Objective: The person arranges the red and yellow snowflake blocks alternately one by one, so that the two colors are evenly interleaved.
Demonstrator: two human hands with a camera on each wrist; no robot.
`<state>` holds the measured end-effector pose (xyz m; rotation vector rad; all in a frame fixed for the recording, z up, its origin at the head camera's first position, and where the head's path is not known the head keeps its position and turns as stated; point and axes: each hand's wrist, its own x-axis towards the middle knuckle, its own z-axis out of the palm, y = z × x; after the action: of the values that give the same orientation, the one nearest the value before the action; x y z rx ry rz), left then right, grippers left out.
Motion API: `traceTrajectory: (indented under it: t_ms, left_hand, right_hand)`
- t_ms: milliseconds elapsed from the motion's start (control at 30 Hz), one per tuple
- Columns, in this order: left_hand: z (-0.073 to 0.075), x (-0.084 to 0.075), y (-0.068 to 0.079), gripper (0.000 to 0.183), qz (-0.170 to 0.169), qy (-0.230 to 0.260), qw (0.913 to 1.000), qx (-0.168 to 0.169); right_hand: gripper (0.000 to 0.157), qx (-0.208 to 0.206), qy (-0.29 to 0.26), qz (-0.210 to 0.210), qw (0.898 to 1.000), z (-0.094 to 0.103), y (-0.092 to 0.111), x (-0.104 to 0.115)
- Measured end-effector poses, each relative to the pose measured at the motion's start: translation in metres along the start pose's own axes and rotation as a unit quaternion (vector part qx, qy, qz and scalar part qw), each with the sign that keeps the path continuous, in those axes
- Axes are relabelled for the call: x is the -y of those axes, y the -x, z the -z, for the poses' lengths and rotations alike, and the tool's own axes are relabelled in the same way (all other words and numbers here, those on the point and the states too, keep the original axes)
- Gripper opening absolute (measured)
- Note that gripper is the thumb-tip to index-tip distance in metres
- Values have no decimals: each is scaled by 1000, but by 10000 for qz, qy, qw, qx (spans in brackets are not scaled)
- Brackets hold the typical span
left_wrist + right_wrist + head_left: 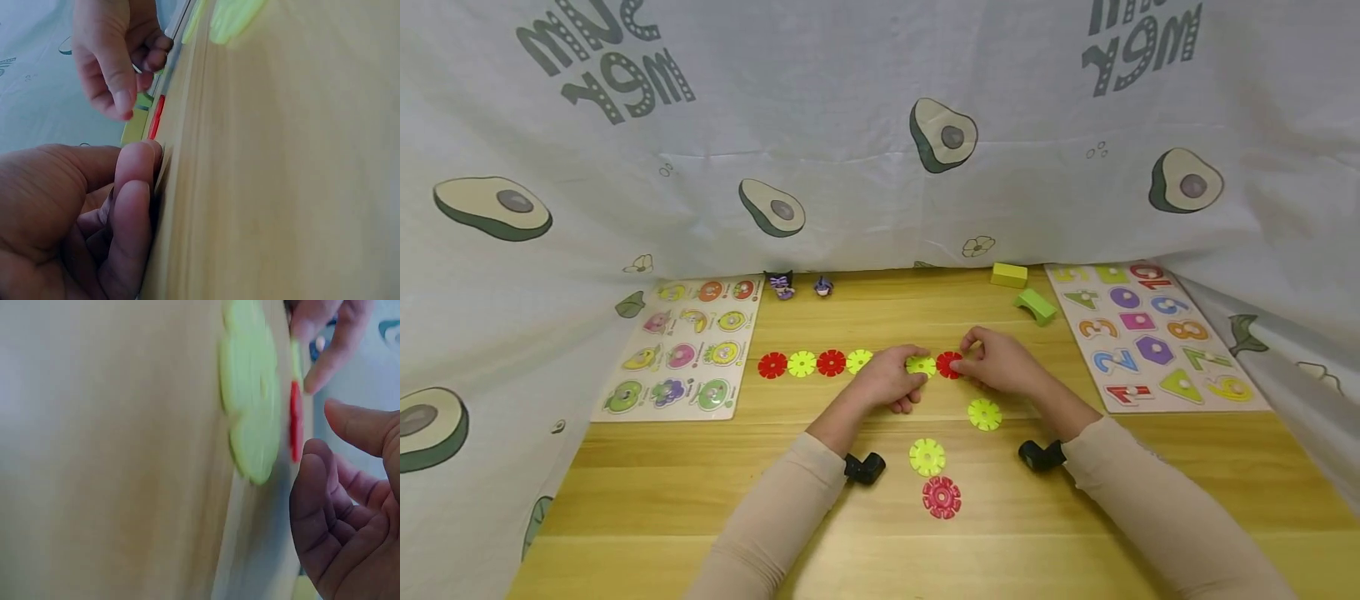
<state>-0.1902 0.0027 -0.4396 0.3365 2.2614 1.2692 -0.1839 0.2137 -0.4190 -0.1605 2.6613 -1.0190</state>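
Note:
A row of notched plastic snowflake discs, red and yellow in turn, runs across the wooden table. At its right part my left hand [889, 377] holds a yellow snowflake disc [921, 365] flat on the table between thumb and index finger. Beside that disc lies a red snowflake disc [949, 365], with my right hand [1000, 362] at its right edge. In the right wrist view, the right thumb and fingers [309, 487] stand apart near the red disc [295, 422]. My left hand covers part of the row.
Nearer me lie a yellow disc [984, 414], another yellow disc [927, 457] and a red disc [942, 497]. A fruit puzzle board [602, 408] is at left, a number board [1157, 379] at right. Green blocks [1036, 307] and small figurines [823, 287] stand near the back curtain [865, 208].

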Motion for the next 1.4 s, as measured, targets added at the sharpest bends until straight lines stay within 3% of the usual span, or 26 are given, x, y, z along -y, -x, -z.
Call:
traceTrajectory:
  t_ms: [167,467,700,867,1033,1167,1300,1400]
  left_hand:
    - [6,-1,-2,47,-154,-169,9992,318]
    - [10,-13,-19,49,-576,-659,9915,967]
    - [6,-18,-23,49,-358,-708,9906,1114]
    - [4,-20,-24,47,-353,-805,9907,1041]
    - [0,-22,-24,47,-366,-916,9900,1011]
    - [-2,-24,-24,47,-354,-995,9895,992]
    - [-3,-25,-24,46,-272,-992,9898,990]
    - [-4,-26,-24,46,-198,-923,9907,978]
  right_hand:
    - [34,7,47,474,9989,-13,28,11]
    - [40,812,627,1374,9852,-52,69,27]
    - [39,686,1190,1439,9800,-64,75,35]
    - [35,624,1231,1348,9812,-64,79,34]
    - [34,722,746,1248,9867,-60,79,29]
    - [27,948,-118,969,9907,-50,78,23]
    - [25,908,-1061,495,9890,-28,71,12]
    - [28,600,-1312,93,9895,-6,59,-2]
